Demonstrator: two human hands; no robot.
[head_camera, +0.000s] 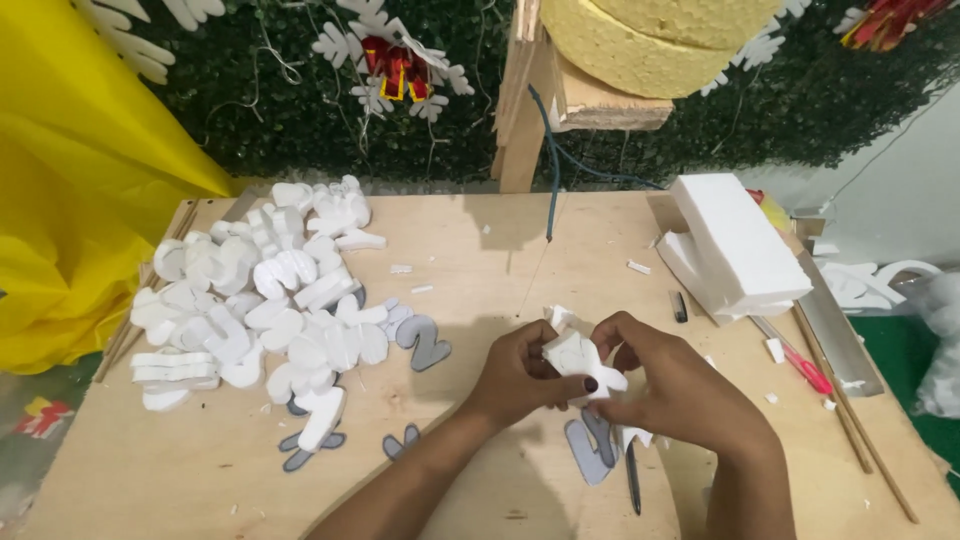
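1. While both hands meet over the plywood table (480, 260), the left hand (520, 375) and right hand (665, 385) are pinched onto a small white foam cutout (578, 358).
2. Grey paper templates (592, 447) lie right underneath.
3. A pile of white foam letters (260, 300) sits off left.

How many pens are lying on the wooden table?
3: a red pen at the right by the metal ruler, a black pen below the hands, a short black marker beside the foam block.
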